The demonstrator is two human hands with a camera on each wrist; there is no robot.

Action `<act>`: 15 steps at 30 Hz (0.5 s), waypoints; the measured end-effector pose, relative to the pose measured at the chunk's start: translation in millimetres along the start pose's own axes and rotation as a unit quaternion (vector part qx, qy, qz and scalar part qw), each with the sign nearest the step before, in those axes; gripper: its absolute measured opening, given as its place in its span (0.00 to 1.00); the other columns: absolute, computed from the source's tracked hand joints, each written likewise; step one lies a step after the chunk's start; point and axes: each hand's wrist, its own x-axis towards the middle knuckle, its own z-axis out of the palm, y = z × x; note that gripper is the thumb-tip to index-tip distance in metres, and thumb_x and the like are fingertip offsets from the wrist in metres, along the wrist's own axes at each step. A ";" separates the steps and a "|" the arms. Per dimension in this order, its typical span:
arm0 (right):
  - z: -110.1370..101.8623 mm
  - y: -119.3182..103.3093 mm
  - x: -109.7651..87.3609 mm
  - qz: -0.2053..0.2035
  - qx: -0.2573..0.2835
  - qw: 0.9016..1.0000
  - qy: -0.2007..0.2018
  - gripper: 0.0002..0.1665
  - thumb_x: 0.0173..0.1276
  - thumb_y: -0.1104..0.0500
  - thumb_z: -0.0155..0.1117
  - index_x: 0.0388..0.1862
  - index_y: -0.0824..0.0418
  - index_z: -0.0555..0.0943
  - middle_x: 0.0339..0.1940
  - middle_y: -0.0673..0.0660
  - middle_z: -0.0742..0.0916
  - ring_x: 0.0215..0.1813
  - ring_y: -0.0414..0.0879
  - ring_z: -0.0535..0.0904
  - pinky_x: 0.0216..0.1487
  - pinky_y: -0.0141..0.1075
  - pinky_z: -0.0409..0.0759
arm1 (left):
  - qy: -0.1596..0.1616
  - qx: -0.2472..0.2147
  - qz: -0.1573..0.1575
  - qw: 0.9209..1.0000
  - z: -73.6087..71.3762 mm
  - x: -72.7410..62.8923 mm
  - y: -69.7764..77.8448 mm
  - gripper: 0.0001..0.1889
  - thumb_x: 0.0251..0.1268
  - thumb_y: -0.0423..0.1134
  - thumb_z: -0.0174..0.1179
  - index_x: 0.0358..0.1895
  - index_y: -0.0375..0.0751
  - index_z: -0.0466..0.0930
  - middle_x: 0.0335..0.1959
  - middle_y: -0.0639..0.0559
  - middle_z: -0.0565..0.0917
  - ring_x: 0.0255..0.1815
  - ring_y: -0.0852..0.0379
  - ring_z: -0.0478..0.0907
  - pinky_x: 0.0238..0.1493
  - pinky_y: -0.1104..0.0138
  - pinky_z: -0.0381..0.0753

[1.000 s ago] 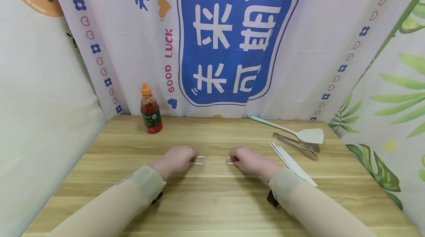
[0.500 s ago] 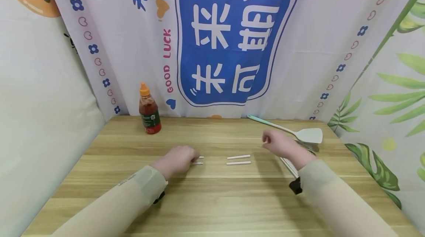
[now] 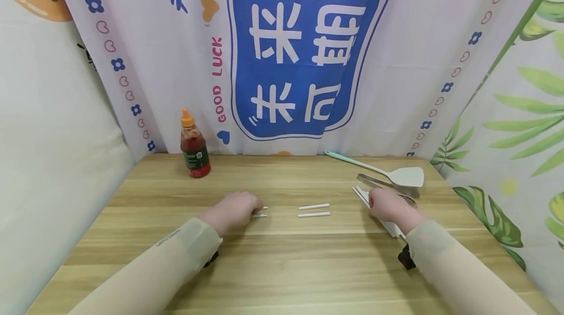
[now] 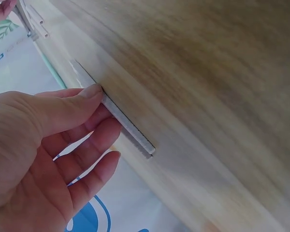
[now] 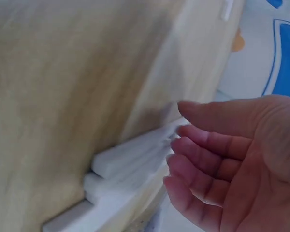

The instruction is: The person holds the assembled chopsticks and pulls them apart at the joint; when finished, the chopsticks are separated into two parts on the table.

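My left hand [image 3: 233,211] is low over the left-middle of the table, its thumb and forefinger pinching a slim white stick [image 4: 128,124]. In the head view, the ends of two white sticks show beyond its fingertips. To their right lie two short white sticks [image 3: 314,214], roughly parallel and apart from both hands. At the right, my right hand [image 3: 389,205] hovers over a bunch of long white sticks [image 3: 360,196]. Its bent fingers [image 5: 195,166] and thumb are spread right beside the bunch in the right wrist view, with nothing pinched between them.
Metal tongs [image 3: 407,191] lie just behind the right hand. Beyond them is a white spatula [image 3: 407,177] with a pale green handle. A red sauce bottle [image 3: 194,151] with an orange cap stands at the back left. Printed cloth hangs behind the wooden table [image 3: 282,266].
My right hand has let go of the two short sticks in the middle and moved right to the long bunch. The left hand has stayed in place.
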 end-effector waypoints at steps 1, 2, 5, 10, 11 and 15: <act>1.7 -0.7 -0.2 0.003 -0.003 1.000 0.002 0.07 0.55 0.67 0.65 0.26 0.60 0.74 0.24 0.52 0.77 0.27 0.47 0.71 0.30 0.42 0.71 | -0.001 0.001 -0.001 1.000 0.1 0.1 0.1 0.16 0.62 0.22 0.56 0.23 0.49 0.77 0.21 0.58 0.73 0.26 0.57 0.69 0.34 0.63 0.71; 2.9 -1.5 -0.5 0.006 -0.005 1.000 0.004 0.07 0.56 0.67 0.64 0.26 0.60 0.74 0.24 0.52 0.77 0.27 0.48 0.71 0.30 0.42 0.71 | -0.002 0.002 -0.002 1.000 0.1 0.0 0.3 0.16 0.62 0.22 0.56 0.23 0.49 0.77 0.22 0.58 0.74 0.26 0.57 0.69 0.34 0.63 0.71; 5.8 -3.1 -0.2 0.021 -0.003 1.000 0.004 0.05 0.57 0.69 0.60 0.27 0.61 0.74 0.24 0.53 0.77 0.26 0.48 0.71 0.29 0.42 0.70 | -0.002 0.005 -0.003 1.000 0.6 -0.1 0.3 0.16 0.63 0.23 0.57 0.23 0.49 0.77 0.21 0.57 0.73 0.26 0.57 0.69 0.34 0.63 0.71; 8.6 -2.7 2.4 0.036 0.007 0.999 0.003 0.05 0.58 0.69 0.60 0.28 0.61 0.74 0.24 0.54 0.78 0.26 0.49 0.72 0.28 0.42 0.72 | 0.001 0.015 0.004 1.000 0.7 0.9 0.2 0.15 0.64 0.24 0.58 0.23 0.49 0.77 0.21 0.58 0.73 0.26 0.57 0.69 0.34 0.64 0.71; 9.3 -2.4 3.2 0.037 0.009 0.999 0.006 0.05 0.57 0.68 0.60 0.27 0.61 0.74 0.23 0.54 0.77 0.25 0.48 0.72 0.28 0.42 0.71 | 0.001 0.017 0.004 1.000 0.6 1.2 0.3 0.15 0.64 0.24 0.58 0.23 0.49 0.77 0.21 0.58 0.73 0.26 0.58 0.69 0.34 0.64 0.71; 12.0 -5.0 4.8 0.038 0.008 0.999 0.006 0.07 0.56 0.68 0.61 0.23 0.61 0.73 0.20 0.54 0.76 0.22 0.48 0.70 0.25 0.40 0.70 | -0.001 0.019 0.008 1.000 -0.4 0.7 1.2 0.14 0.63 0.24 0.58 0.24 0.48 0.77 0.21 0.58 0.73 0.26 0.57 0.69 0.34 0.63 0.71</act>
